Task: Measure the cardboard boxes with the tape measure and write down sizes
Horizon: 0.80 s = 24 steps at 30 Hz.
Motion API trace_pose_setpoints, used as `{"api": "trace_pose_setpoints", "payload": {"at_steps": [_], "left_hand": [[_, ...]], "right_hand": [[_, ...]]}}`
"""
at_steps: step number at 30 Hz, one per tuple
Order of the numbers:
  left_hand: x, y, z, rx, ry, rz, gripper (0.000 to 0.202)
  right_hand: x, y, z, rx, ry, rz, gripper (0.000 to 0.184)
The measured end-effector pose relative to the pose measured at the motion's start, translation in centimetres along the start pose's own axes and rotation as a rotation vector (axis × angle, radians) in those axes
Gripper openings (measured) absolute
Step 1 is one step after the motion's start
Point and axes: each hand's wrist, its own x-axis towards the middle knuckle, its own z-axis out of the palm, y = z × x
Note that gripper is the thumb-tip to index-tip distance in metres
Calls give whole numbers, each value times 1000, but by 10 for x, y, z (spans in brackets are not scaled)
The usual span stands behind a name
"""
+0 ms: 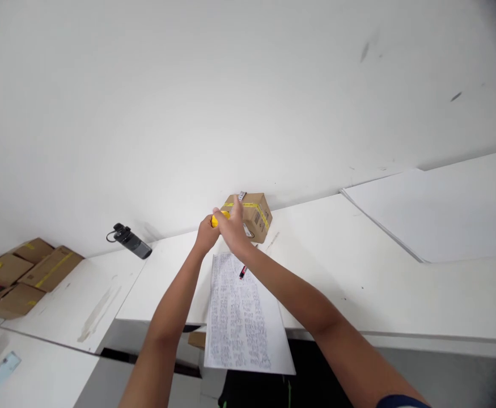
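Note:
Near the front of a small cardboard box (pixel 254 221) with yellow tape, my two hands meet. My left hand (pixel 206 235) is closed around a small bright yellow object (pixel 221 219), mostly covered by fingers, its kind unclear. My right hand (pixel 232 229) overlaps it from the right. Its thumb lies across the yellow object while one finger stretches forward before the box; its other fingers are hidden. A short grey strip with dark marks (pixel 242 195) shows just beyond that fingertip. Below the hands lies a handwritten sheet (pixel 237 317), with a black and red pen (pixel 243 272) on it.
A dark bottle (pixel 132 241) stands left, by the wall. Several taped cardboard boxes (pixel 46 269) are heaped at the far left. Large white sheets (pixel 435 218) cover part of the white table (pixel 336 272) on the right. The handwritten sheet overhangs the table's front edge.

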Motion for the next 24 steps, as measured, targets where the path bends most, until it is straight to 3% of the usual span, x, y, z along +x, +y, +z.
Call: {"api": "trace_pose_setpoints", "payload": {"at_steps": [2, 4, 5, 7, 10, 14, 19, 24], "left_hand": [[1, -2, 0, -59, 8, -55, 28], [3, -5, -3, -118, -19, -85, 37], [4, -7, -5, -132, -49, -85, 41], [7, -8, -9, -126, -123, -67, 47], [10, -6, -15, -81, -201, -41, 49], [10, 1, -15, -7, -238, 24, 49], [13, 4, -16, 152, -193, 18, 47], [13, 9, -27, 345, -278, 12, 42]], "right_hand": [[11, -5, -18, -268, 59, -229, 62], [37, 0, -38, -476, 68, -355, 54], [54, 7, -47, -552, 62, -335, 52], [90, 27, -60, -692, -69, -194, 51], [133, 58, -62, -955, -252, -65, 45], [156, 83, -58, -1024, -450, 1, 43], [160, 88, -59, -1014, -429, 30, 44], [159, 84, -54, -1114, -350, 97, 45]]}}
